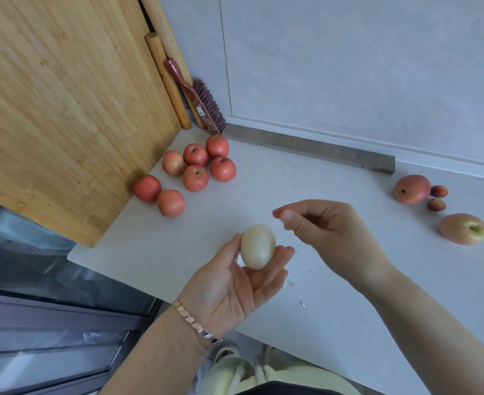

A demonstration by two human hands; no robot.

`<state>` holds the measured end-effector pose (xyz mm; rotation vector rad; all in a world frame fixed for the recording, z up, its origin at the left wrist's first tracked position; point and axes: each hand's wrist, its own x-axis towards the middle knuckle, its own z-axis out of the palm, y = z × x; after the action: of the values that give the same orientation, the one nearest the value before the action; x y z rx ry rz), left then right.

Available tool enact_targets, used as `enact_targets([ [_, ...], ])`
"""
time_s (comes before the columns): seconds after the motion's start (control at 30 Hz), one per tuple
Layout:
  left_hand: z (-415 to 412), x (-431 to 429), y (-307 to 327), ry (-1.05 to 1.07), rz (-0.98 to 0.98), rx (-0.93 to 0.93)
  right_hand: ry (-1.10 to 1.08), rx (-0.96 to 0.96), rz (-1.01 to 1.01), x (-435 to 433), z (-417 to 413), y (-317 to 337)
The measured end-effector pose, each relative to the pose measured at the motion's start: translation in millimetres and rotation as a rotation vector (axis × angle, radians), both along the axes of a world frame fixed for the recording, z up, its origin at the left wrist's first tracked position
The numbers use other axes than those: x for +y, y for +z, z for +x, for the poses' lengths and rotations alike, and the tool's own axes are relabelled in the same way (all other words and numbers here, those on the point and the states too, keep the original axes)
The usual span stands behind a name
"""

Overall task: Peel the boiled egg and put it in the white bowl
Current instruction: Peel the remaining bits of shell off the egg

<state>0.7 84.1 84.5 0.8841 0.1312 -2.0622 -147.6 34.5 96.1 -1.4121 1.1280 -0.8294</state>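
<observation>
A smooth, cream-white boiled egg [258, 246] with no shell showing rests upright in the fingers of my left hand [235, 283], palm up, above the countertop's front part. My right hand [323, 232] hovers just to the egg's right, apart from it, thumb and forefinger pinched together; whether a bit of shell is between them I cannot tell. Small white shell flakes [288, 284] lie on the counter under the hands. No white bowl is in view.
Several red apples [196, 178] cluster at the back left beside a large wooden board [64, 109] leaning upright. A brush [203, 104] and rolling pins [166, 78] stand in the corner. More fruit [411, 189] lies at the right. The light countertop [334, 315] ends at the left edge.
</observation>
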Motion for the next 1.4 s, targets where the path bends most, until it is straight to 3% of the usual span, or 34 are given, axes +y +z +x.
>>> enact_targets([
  [0.23, 1, -2, -5, -0.116, -0.001, -0.113, 0.082, 0.13, 0.038, -5, 6, -1],
  [0.43, 2, -2, -12, -0.158, 0.063, -0.061, 0.142, 0.326, 0.057, -7, 6, -14],
  [0.5, 4, -4, -14, -0.135, 0.065, -0.056, 0.071, 0.255, 0.114, -9, 1, -20],
  [0.63, 8, -10, -21, -0.045, 0.016, -0.178, -0.154, -0.096, 0.378, -13, -18, -31],
  [0.73, 8, -21, -38, 0.022, -0.061, -0.466, -0.27, -0.241, 0.477, -13, -33, -44],
  [0.87, 0, -37, -82, -0.28, -0.354, -1.305, -0.343, -0.224, 0.564, -8, -48, -70],
  [1.03, -22, -54, -136, -1.142, -0.609, -1.899, -0.28, 0.11, 0.51, 4, -57, -110],
  [1.17, -34, -64, -165, -1.402, -0.699, -2.074, -0.209, 0.316, 0.473, 11, -55, -148],
  [1.3, -30, -67, -184, -1.589, -0.605, -2.049, -0.177, 0.487, 0.365, 8, -49, -187],
  [1.4, -29, -67, -184, -1.604, -0.631, -2.045, -0.132, 0.576, 0.324, 0, -40, -208],
])
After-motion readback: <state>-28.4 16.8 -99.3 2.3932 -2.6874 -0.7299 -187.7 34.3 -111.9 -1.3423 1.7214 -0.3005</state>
